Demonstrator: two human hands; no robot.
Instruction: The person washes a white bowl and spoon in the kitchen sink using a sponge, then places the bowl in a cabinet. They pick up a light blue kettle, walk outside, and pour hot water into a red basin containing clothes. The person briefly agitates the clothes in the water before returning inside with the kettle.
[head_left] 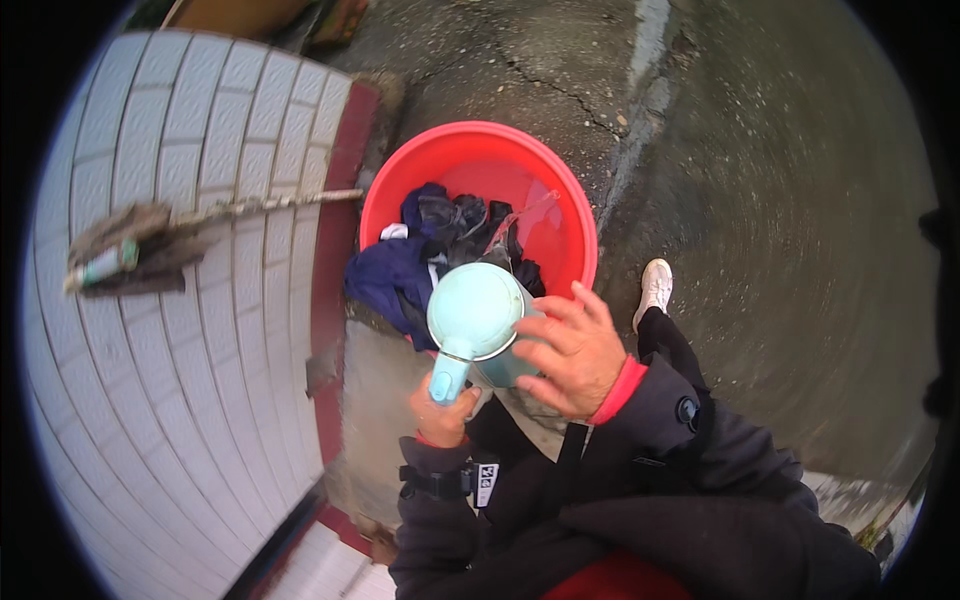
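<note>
A light blue electric kettle (478, 308) with a round closed lid is held up in front of me. Its handle (449, 378) points back toward me, and my left hand (443, 412) is closed around it. Beside the kettle's right side is my right hand (573, 350), its fingers spread; whether the fingertips touch the kettle I cannot tell. Beyond and below the kettle stands a red plastic tub (578, 215). Dark wet-looking clothes (455, 222) lie in it, and a navy blue garment (385, 280) hangs over its left rim. The kettle's spout is hidden.
A white brick wall (200, 150) with a dark red base strip (338, 225) runs along the left. A mop (135, 250) with a stick handle leans there. Wet, cracked concrete (770, 220) surrounds the tub; my white shoe (655, 289) is at its right.
</note>
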